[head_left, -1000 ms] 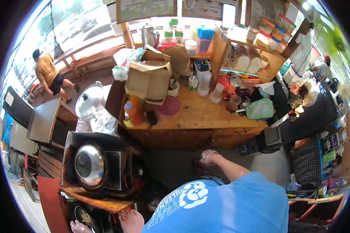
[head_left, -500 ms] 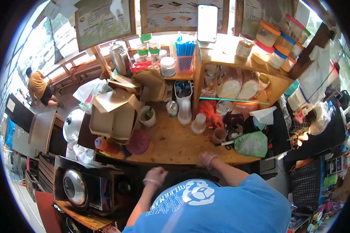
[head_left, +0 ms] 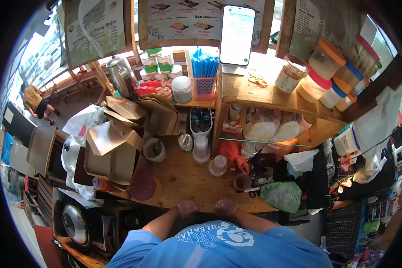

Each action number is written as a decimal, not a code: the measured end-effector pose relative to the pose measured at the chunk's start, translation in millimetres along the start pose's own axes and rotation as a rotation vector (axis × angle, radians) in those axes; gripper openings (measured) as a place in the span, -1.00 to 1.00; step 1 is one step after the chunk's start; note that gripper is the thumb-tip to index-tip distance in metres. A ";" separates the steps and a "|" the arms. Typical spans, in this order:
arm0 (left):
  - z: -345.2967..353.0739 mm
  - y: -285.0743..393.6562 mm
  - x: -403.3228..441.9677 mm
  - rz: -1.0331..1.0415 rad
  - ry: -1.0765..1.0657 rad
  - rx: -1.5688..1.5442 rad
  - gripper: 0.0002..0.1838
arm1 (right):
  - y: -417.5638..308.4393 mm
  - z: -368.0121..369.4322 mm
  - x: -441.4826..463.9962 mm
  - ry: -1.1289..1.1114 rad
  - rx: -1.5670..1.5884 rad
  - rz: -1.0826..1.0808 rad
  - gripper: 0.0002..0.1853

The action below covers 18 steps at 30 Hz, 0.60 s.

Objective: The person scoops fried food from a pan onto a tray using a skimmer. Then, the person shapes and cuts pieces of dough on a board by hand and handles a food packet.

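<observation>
My left hand [head_left: 187,208], in a clear plastic glove, rests at the front edge of the wooden counter [head_left: 183,178]. My right hand [head_left: 226,206], gloved too, lies at the same edge a short way to the right. The fingers of both are too small and blurred to read, and no object shows in either. Nearest to the left hand is a purple round lid [head_left: 142,184]. Beyond the hands stand clear plastic cups [head_left: 201,149] and a brown cup [head_left: 242,182]. A lit phone [head_left: 237,35] stands upright on the shelf.
Open cardboard boxes [head_left: 114,161] are at the left of the counter, above a stove with a domed lid [head_left: 75,224]. A green bag [head_left: 281,196] lies at the right. Stacked tubs [head_left: 327,60] stand on the shelf [head_left: 254,96]. A person [head_left: 32,100] is far left.
The view has moved closer to the counter and shelf. My left hand has come up from the lower left to the counter edge, and my right hand is now at that edge beside it.
</observation>
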<state>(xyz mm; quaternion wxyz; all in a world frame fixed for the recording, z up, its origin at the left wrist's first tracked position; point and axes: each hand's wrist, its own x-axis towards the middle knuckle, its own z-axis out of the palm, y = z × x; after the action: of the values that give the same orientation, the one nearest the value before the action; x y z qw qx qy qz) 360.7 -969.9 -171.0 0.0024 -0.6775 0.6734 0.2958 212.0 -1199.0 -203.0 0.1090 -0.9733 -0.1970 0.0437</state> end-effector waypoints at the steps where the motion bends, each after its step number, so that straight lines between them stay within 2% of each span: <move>1: -4.0 2.1 -2.0 -0.009 -0.006 -0.011 -0.79 | -0.1 -3.9 0.7 0.028 0.049 0.013 -0.80; 5: -4.6 -0.9 -2.4 -0.002 -0.033 -0.033 -0.77 | 4.4 9.4 0.9 -0.035 -0.014 -0.017 -0.80; 8: -13.8 3.7 -4.0 -0.029 -0.046 -0.050 -0.73 | 4.3 -3.2 0.6 0.000 0.075 -0.070 -0.80; 11: 3.3 -5.5 0.9 0.000 -0.052 -0.060 -0.70 | 7.4 -4.3 3.7 -0.067 0.144 -0.081 -0.80; 13: 9.3 -7.4 1.5 -0.007 -0.059 -0.067 -0.69 | 9.6 8.8 2.8 0.137 0.108 -0.169 -0.81; 18: -14.2 1.9 -2.2 -0.017 -0.059 -0.066 -0.67 | 10.1 13.1 0.2 0.158 0.154 -0.146 -0.83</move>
<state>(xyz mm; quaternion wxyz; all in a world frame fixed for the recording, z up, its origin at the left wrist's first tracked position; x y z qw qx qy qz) 364.7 -973.8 -157.6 0.0025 -0.6740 0.6570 0.3378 214.3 -1205.4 -218.0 0.2016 -0.9455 -0.2542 -0.0263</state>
